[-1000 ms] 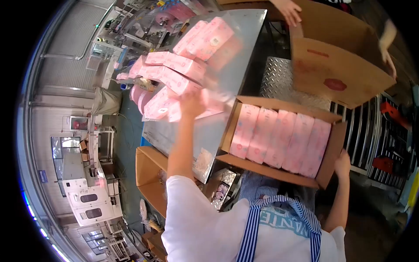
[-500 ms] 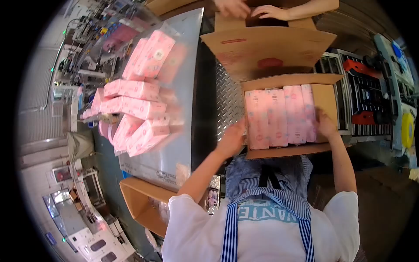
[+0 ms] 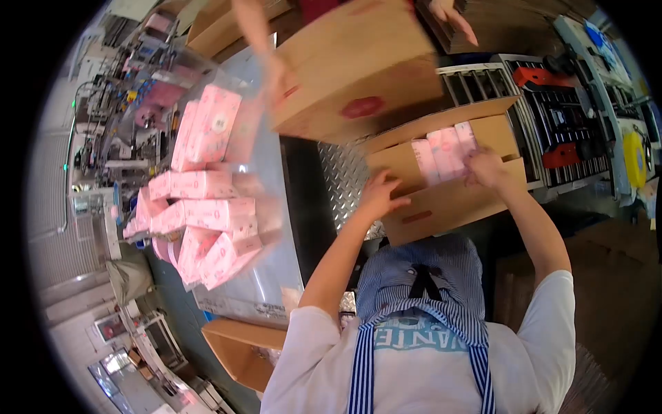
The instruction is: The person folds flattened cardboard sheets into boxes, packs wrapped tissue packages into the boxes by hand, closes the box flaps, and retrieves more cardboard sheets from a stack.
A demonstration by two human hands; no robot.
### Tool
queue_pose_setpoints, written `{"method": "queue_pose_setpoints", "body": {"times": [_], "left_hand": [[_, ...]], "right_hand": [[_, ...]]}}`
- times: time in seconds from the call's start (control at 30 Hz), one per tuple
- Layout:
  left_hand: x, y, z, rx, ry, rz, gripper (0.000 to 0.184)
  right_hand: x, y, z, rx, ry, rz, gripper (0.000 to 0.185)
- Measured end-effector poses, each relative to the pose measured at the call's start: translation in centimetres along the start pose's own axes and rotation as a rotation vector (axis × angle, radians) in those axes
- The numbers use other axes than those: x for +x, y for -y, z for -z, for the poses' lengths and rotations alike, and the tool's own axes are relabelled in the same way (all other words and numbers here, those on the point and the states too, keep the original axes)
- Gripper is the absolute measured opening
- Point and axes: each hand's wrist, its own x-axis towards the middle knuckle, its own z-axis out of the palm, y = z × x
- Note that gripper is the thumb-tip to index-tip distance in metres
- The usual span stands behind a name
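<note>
Packing of pink packs, seen from above. The open carton (image 3: 445, 200) lies in front of the person; 3 pink packs (image 3: 447, 153) show inside it, with brown cardboard visible to either side. The left hand (image 3: 380, 196) is at the carton's left end, fingers spread; whether it touches the cardboard cannot be told. The right hand (image 3: 487, 168) reaches in at the right, its fingers bent against the packs' right edge; whether they pinch a pack cannot be told.

The near cardboard panel hides the packs' lower part. Just beyond the far flap, a second carton (image 3: 358, 76), tilted and blurred, is held at its left side by a co-worker's hand (image 3: 278, 79); the co-worker's other hand (image 3: 452, 17) is apart from it. At left, a pile of pink packs (image 3: 221, 214) rests on the metal table (image 3: 258, 293). A patterned metal plate (image 3: 345, 176) lies between table and carton, and a roller conveyor (image 3: 476, 84) beyond.

Compared with 0.5 s earlier, when 4 packs showed, the near panel now stands across the view, the left fingers are spread wider, and the second carton has swung left and tipped.
</note>
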Motion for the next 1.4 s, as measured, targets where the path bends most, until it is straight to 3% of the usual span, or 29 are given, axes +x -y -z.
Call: {"method": "queue_pose_setpoints", "body": {"times": [0.07, 0.1, 0.13, 0.2, 0.27, 0.33, 0.37, 0.4, 0.47, 0.5, 0.53, 0.6, 0.73, 0.83, 0.93, 1.0, 1.03, 1.2, 1.3, 1.4], "left_hand": [[-2.2, -1.8, 0.2, 0.061, -0.362, 0.176, 0.087], [-2.2, -1.0, -1.8, -0.007, -0.522, 0.195, 0.102], [-1.5, -0.3, -3.6, -0.010, -0.508, 0.183, 0.102], [-1.6, -0.2, -6.8, -0.993, -0.579, 0.429, 0.096], [-0.9, -0.3, -7.1, -0.948, -0.529, 0.485, 0.088], [-1.2, 0.6, -8.5, -0.965, -0.567, 0.416, 0.077], [-1.0, 0.4, -8.1, -1.118, -0.570, 0.414, 0.082], [-0.5, 0.1, -8.1, -1.109, -0.558, 0.406, 0.082], [0.2, -1.0, -8.5, -1.380, -0.657, 0.525, 0.074], [0.8, -1.7, -8.3, -1.306, -0.585, 0.620, 0.066], [1.4, -3.3, -8.1, -1.303, -0.576, 0.617, 0.066], [3.7, -6.5, -7.5, -1.348, -0.566, 0.705, 0.061], [11.8, -11.6, -11.1, -1.486, -0.679, 0.548, 0.058], [18.7, -14.8, -11.4, -1.519, -0.730, 0.573, 0.057], [26.0, -16.8, -9.5, -1.300, -0.709, 0.591, 0.057], [29.6, -18.4, -7.8, -1.343, -0.647, 0.390, 0.058], [30.8, -19.2, -7.7, -1.339, -0.640, 0.389, 0.058], [34.9, -23.1, -9.0, -1.433, -0.721, 0.323, 0.064], [37.7, -25.4, -9.9, -1.359, -0.736, 0.349, 0.068], [40.2, -27.4, -9.6, -1.418, -0.682, 0.342, 0.078]], "right_hand": [[2.0, 0.3, 2.5, -0.174, -0.533, 0.080, 0.042], [2.7, 0.7, 5.6, -0.124, -0.694, 0.002, 0.039], [2.8, 0.8, 7.8, -0.077, -0.853, -0.077, 0.036], [2.4, 0.9, 4.9, -0.064, -0.874, -0.164, 0.042], [1.6, 1.5, 0.8, 0.011, -1.042, -0.216, 0.058], [-2.2, 2.0, -4.8, 0.139, -0.796, -0.204, 0.065], [-3.6, 1.4, -7.3, 0.184, -0.648, -0.175, 0.065], [-4.1, 0.0, -8.0, 0.189, -0.653, -0.190, 0.065], [-4.7, -2.9, -8.9, 0.070, -0.629, -0.548, 0.057], [-3.5, -4.4, -8.3, 0.075, -0.889, -0.887, 0.054], [-3.0, -5.6, -7.1, 0.075, -0.887, -0.897, 0.054], [-2.3, -9.2, -4.5, 0.278, -0.515, -1.111, 0.051], [0.5, -21.1, -4.3, 0.225, -0.658, -1.009, 0.051], [1.3, -29.5, -3.2, 0.298, -0.671, -1.038, 0.051], [0.6, -35.7, -3.1, 0.346, -0.636, -1.101, 0.051], [0.0, -38.4, -4.0, -0.003, -0.752, -1.079, 0.051], [-0.4, -39.6, -4.3, 0.049, -0.740, -1.020, 0.051], [-2.4, -39.8, -5.5, 0.164, -0.781, -0.897, 0.049], [-3.5, -36.0, -6.1, 0.261, -0.845, -0.822, 0.049], [-4.6, -29.9, -6.9, 0.315, -0.759, -0.766, 0.057]]}}
